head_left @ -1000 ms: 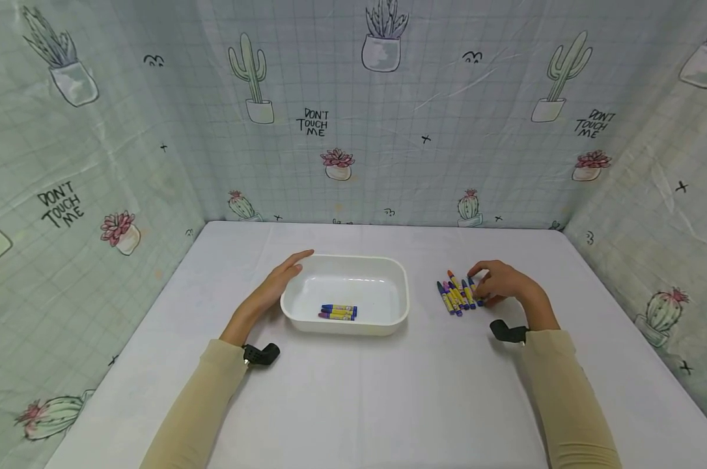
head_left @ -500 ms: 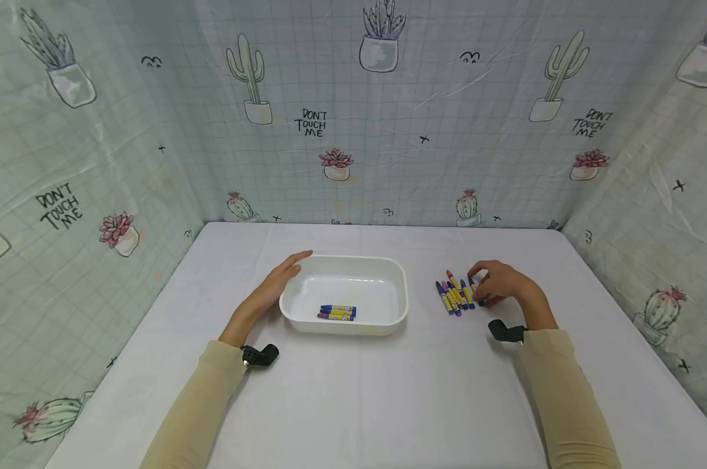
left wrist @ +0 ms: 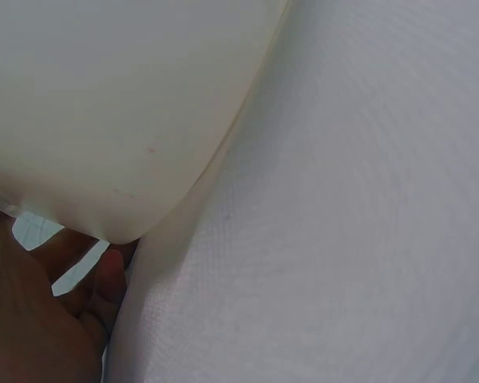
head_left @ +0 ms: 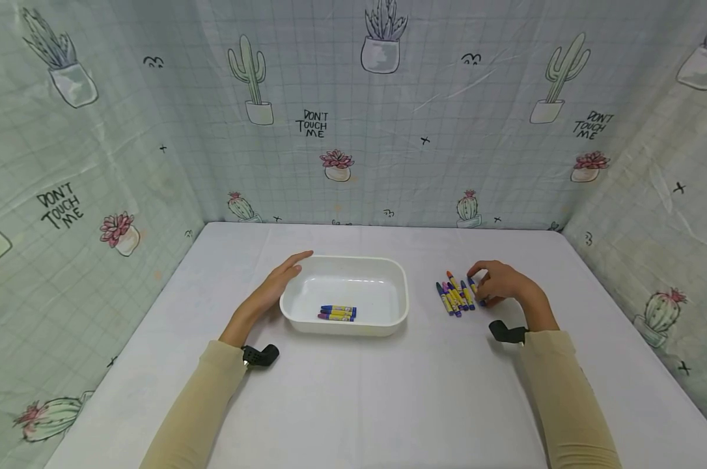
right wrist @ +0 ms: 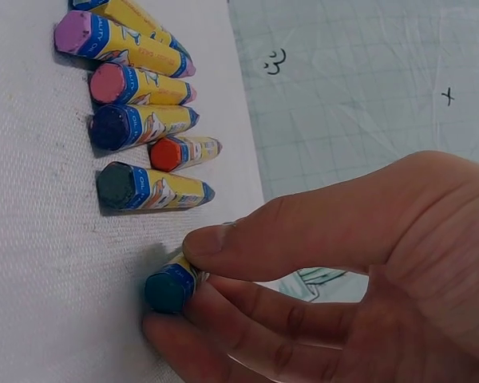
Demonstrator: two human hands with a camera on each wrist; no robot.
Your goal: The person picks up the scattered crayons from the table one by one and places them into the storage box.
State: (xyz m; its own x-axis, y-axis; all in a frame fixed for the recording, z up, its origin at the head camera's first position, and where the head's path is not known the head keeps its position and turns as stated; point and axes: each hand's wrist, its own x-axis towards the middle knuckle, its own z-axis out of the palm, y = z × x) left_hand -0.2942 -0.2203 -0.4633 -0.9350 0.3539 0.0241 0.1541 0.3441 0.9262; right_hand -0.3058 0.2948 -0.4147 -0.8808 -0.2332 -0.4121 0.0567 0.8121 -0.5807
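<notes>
My right-wrist view shows the right hand (right wrist: 391, 295) pinching a teal-ended oil pastel (right wrist: 168, 292); only the head view shows three pastels (head_left: 338, 313) in the tray (head_left: 379, 293) by the outstretched left hand (head_left: 274, 284).

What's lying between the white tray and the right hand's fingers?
In the head view, a loose cluster of crayons lies there, nearer the right fingers than the tray; the cloth between tray and crayons is bare.

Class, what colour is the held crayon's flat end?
The crayon's end is teal, clearest from the right wrist.
</notes>
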